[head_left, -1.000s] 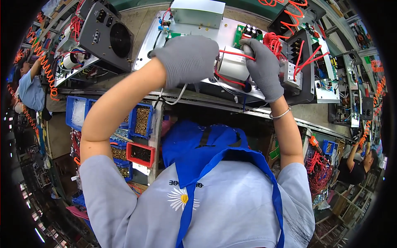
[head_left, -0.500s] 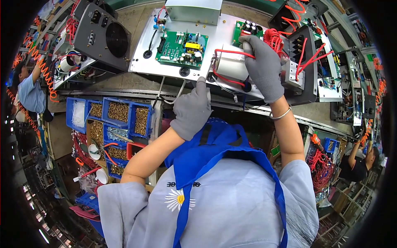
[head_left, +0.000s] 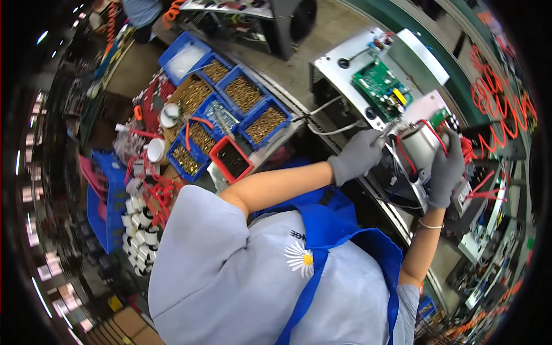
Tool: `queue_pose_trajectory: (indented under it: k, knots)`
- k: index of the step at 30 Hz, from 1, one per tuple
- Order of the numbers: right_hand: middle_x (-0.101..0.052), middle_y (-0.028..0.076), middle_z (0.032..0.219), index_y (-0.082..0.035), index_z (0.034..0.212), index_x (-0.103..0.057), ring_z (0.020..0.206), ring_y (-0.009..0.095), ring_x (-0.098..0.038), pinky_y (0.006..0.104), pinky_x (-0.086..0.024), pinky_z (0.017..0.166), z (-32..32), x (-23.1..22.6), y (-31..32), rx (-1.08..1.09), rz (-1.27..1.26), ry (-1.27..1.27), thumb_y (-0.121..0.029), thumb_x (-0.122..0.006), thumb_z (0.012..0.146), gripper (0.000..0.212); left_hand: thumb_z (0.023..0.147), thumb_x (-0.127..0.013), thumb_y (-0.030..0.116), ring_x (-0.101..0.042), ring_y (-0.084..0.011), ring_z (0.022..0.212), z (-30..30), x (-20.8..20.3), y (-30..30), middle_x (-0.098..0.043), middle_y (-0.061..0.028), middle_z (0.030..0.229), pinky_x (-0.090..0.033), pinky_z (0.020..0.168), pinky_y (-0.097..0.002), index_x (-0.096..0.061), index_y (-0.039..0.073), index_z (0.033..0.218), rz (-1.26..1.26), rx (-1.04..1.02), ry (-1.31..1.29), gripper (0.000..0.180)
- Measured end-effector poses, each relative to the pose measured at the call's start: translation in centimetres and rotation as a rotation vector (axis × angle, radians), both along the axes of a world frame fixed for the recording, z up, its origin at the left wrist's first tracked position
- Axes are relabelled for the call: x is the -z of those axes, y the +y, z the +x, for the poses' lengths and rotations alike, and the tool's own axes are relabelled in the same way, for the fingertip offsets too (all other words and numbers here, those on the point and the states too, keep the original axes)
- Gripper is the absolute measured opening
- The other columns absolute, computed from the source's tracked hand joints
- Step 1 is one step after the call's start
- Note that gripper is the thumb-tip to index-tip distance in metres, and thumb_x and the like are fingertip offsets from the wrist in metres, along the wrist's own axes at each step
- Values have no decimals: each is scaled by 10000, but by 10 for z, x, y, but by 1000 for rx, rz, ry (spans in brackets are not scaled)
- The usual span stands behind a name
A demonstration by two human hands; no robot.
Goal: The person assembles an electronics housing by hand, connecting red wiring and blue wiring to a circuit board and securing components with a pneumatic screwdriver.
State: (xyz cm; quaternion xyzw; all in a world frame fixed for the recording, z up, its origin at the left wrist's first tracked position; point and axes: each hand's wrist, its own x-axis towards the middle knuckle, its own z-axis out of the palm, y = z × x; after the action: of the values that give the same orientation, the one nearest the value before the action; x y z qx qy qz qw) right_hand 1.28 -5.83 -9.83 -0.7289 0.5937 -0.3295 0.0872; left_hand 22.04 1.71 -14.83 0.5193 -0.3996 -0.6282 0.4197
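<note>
My left hand (head_left: 357, 156), in a grey glove, is at the near edge of a white metal chassis (head_left: 359, 102). Its fingers are bent together there, and whatever is between them is hidden. A green circuit board (head_left: 376, 86) with a yellow transformer sits on the chassis, beyond that hand. My right hand (head_left: 447, 175), also gloved, curls over the right end of a thick white cylinder (head_left: 418, 148). A red wire (head_left: 432, 131) loops across the cylinder and runs in under its fingers. More red wires (head_left: 482, 187) stick out to the right of this hand.
Blue bins (head_left: 244, 95) of brass-coloured fasteners stand to the left, with a red bin (head_left: 231, 159) nearest my forearm. Grey cables (head_left: 336, 127) hang off the chassis edge. Another dark unit (head_left: 287, 26) stands at the back. Coiled orange hoses (head_left: 494, 92) hang at right.
The view has swung left and tilted, so the bins sit nearer the middle and the chassis lies at right. My left hand has shifted along the chassis edge toward the cylinder; my right stays there.
</note>
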Motion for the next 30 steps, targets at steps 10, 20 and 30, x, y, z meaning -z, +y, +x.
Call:
queue_pose_trajectory:
  k: [10,20,30]
  knots:
    - [-635,142,1142,-66,1187,-604,1057,307,-609,364,-469,905,-11,-12,21,-78,-4,68,-36,-578,806,383,834,-528,112,-548,-323,789,212,64,61,-585,-150,842,-447,750,-416,-596,17,903,-358,-522,-865,135]
    - [-657,100,1028,-25,1038,-678,913,199,-645,323,-517,794,-18,-65,97,120,-287,-251,-7,-643,836,205,855,-647,325,-578,-370,1105,297,58,88,-580,-201,1234,-463,942,-475,-510,68,1312,26,-476,-1806,542]
    - [-664,104,926,-56,944,-670,863,270,-636,346,-505,763,0,6,157,48,-25,-250,-28,-672,795,151,821,-711,249,-674,-175,782,-12,-40,-17,-631,-188,1141,-542,715,-306,-284,12,1451,-390,210,-540,797]
